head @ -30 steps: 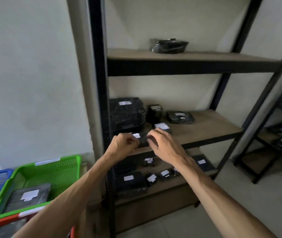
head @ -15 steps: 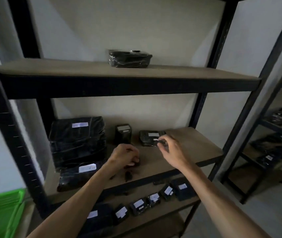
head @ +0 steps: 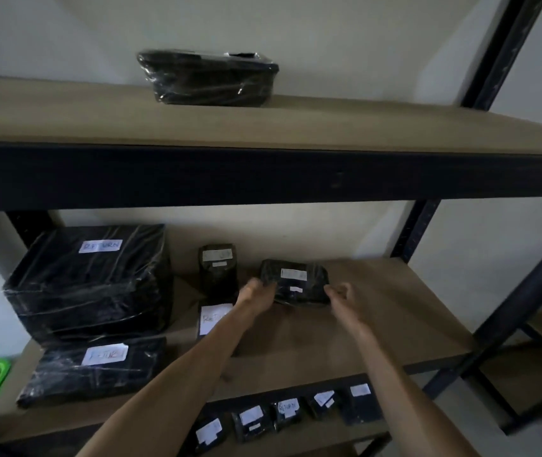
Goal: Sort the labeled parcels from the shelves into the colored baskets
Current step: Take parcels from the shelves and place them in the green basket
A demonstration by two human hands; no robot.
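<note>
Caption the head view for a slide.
Both hands, left hand and right hand, grasp a small black plastic-wrapped parcel on the middle wooden shelf.

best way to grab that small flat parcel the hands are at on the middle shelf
Take the small flat parcel by its two short ends, coming from the front. It lies flat and wide, label up, with open shelf to its right. The left hand and right hand already flank those ends; a pinch grip on each should lift it.

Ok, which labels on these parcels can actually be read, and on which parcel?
"RETURN": big wrapped parcel.
"RETURN", faint: flat parcel below it.
"RE…", rest hidden by the left hand's arm: small label.
"RETURN": small parcel, lower shelf.
Held parcel, right hand beside it: blurred.
</note>
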